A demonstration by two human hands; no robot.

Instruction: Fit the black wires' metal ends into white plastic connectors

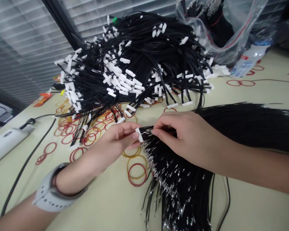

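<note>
Head view, over the counter [103, 205].

1. Left hand [119, 138] in a narrow pinch on a white plastic wire connector [139, 134], the connector between both hands and just in front of the heap.
2. Right hand [188, 138] also narrow, fingertips on the black wires [183, 179] right behind the connector.
3. Wire ends fanned toward the near side, tipped with bare metal crimp terminals [159, 176].
4. Risk of a terminal pulled loose or a wire kinked, from too hard a tug at the connector.
5. Risk of tangling, from exposed terminals snagging neighbouring strands.
6. Risk of snags on the loose rubber bands [135, 170] beneath the wires.
7. Risk of two lots mixing, from the heap of connector-ended wires [132, 67] sliding down onto the fanned bunch.
</note>
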